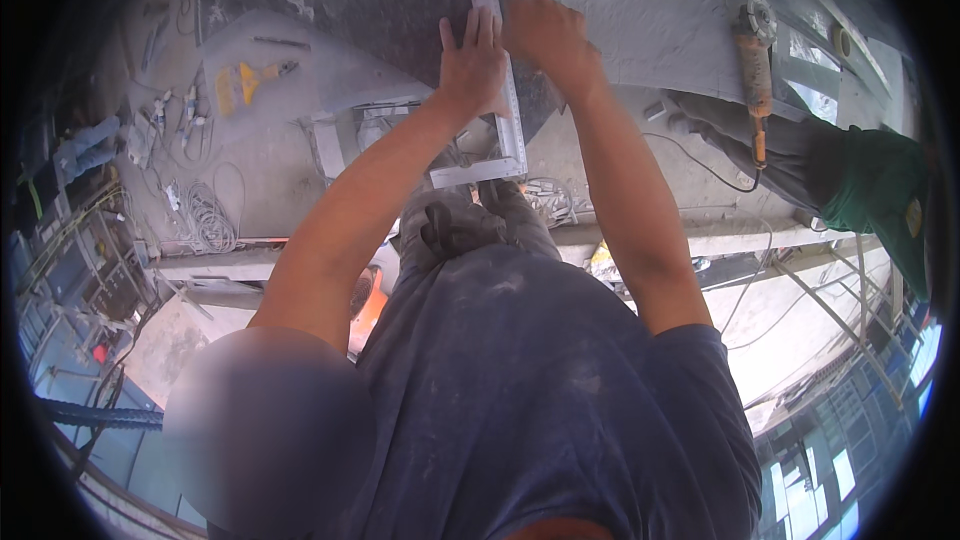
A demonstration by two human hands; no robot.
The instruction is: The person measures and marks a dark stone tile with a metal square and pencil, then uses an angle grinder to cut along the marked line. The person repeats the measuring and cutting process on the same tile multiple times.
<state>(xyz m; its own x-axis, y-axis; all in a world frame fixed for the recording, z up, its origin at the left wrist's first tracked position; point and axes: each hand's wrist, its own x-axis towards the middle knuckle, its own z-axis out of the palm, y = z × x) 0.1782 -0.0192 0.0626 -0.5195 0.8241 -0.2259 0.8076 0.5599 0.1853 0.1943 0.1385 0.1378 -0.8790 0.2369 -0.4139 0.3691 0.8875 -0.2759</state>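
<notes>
Dusty dark-blue shirt (540, 370), short sleeves (708, 365).
We note pale smudges (502, 285) and creases on the cloth, bare forearms (345, 190), and greyish trousers (527, 225).

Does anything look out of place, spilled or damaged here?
No spill or clear damage shows. The grey cable at picture left looks untidy, its loops lying in a loose heap. What shows of the metal square under the left hand looks intact.
</notes>
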